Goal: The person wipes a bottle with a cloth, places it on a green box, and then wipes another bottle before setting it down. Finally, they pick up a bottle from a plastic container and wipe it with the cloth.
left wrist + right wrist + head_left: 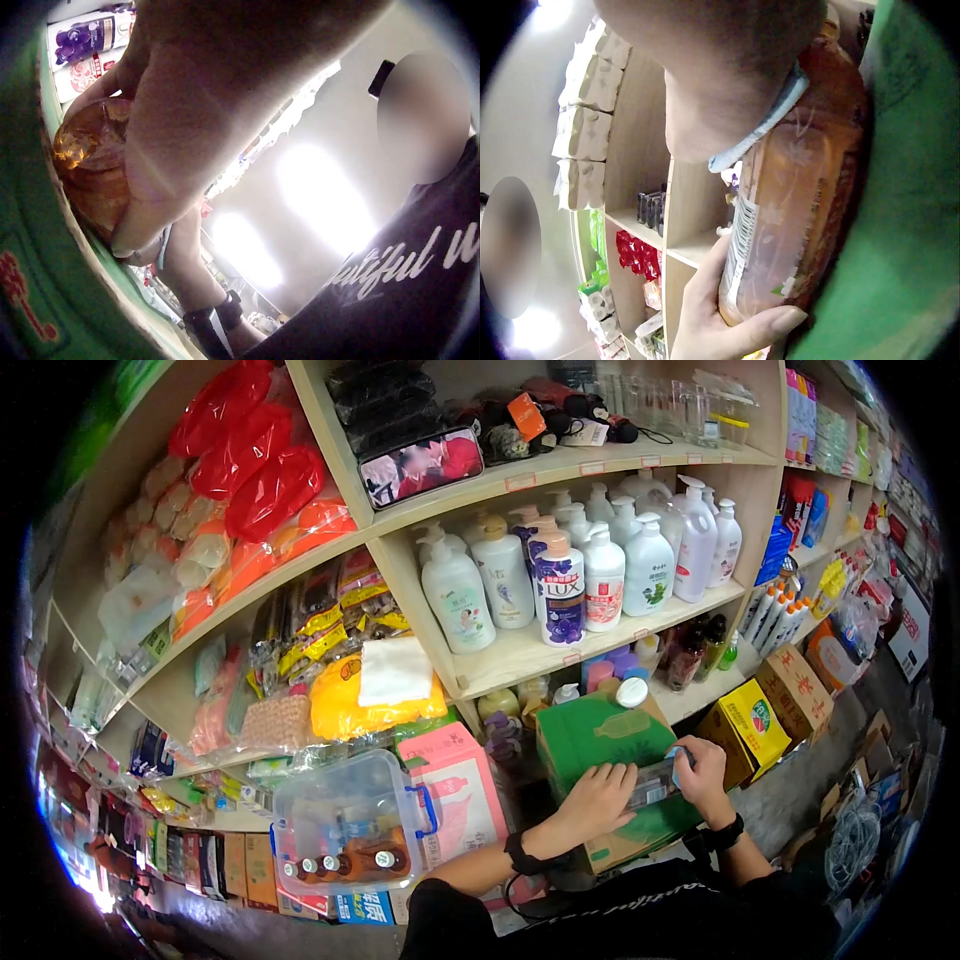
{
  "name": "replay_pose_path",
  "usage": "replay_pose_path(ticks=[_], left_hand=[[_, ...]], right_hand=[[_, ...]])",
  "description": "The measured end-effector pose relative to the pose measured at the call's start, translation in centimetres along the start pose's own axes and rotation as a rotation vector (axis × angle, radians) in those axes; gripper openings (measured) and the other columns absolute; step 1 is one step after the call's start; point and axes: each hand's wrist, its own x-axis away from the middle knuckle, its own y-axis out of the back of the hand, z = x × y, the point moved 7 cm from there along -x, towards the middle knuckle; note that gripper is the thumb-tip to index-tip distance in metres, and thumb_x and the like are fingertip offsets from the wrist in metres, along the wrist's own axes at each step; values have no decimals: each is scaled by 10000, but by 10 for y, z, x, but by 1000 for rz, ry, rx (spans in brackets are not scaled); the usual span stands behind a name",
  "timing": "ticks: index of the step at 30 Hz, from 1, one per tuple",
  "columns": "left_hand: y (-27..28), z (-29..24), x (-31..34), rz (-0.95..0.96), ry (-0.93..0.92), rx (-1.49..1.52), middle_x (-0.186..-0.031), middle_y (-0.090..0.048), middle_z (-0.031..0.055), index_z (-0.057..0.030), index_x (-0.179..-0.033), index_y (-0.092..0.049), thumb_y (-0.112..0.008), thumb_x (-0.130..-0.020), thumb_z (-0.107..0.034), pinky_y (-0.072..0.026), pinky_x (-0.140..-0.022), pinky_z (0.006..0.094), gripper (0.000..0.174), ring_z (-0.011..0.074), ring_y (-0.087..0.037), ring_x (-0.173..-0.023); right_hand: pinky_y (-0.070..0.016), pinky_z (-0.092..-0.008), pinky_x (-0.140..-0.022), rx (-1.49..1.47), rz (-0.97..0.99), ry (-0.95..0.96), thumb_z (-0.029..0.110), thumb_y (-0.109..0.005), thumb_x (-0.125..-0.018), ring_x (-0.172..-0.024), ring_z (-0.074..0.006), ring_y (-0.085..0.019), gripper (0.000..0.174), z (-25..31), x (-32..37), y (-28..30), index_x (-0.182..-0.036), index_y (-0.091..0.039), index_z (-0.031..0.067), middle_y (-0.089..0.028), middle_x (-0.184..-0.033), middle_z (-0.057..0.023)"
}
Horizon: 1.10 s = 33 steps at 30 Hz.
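A clear bottle of amber liquid [795, 217] with a printed label lies on its side on a green carton [580, 740]. My left hand [597, 800] grips it at its base end; in the right wrist view the thumb and fingers wrap around that end. Toward the cap end, my right hand [705, 775] holds a folded light-blue cloth [769, 124] against the bottle. Part of the cloth is hidden under the hand. The left wrist view shows the rounded bottle end between my left fingers and thumb, close over the carton.
To the left stands a clear plastic bin [350, 785] with several amber bottles, beside a pink carton [455, 800]. Pump bottles [560, 590] line the wooden shelf [590, 650] ahead. A yellow box [740, 730] sits to the right. A white-capped container [631, 693] is at the carton's far edge.
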Motion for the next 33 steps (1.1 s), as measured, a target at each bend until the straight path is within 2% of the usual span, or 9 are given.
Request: replay_pose_path(ticks=[3,5,8,11,33], left_hand=[[-2,3,-2,33,25,18,-1140,-588,165,103,-1369,-541,-867,-790,-396,-518,-915,389,831,303,-604,-1044],[3,2,0,-84,0,25,-1066,-580,131,59,-1315,-550,-873,-734,-354,-500,-847,382,783,280,-604,-998],[4,1,0,-109,-4,19,-1066,-583,131,59,-1313,-549,-872,-734,-353,-500,-844,382,780,279,-605,-995],[1,1,-1,1,14,26,-1132,-591,160,101,-1375,-542,-865,-794,-390,-521,-902,386,826,302,-607,-1036],[0,2,-2,11,25,14,-1118,-597,154,92,-1373,-538,-865,-801,-395,-513,-893,378,819,293,-607,-1025]], right_hand=[[-517,-459,-622,16,15,-22,140,-637,-846,-668,-387,-661,130,-2,-1,-2,-873,-706,33,-647,-712,-185],[-515,-461,-622,7,7,-10,142,-638,-845,-666,-387,-659,133,-5,0,-3,-874,-708,32,-647,-712,-186],[-511,-463,-620,4,6,-11,147,-638,-844,-659,-389,-653,139,-9,1,-4,-870,-708,31,-646,-710,-189],[-506,-464,-616,13,1,-16,155,-637,-845,-652,-392,-645,142,-6,1,-3,-860,-707,32,-643,-709,-190],[-530,-469,-678,26,47,-56,159,-630,-859,-728,-412,-674,162,-7,1,-3,-889,-724,30,-678,-767,-199]])
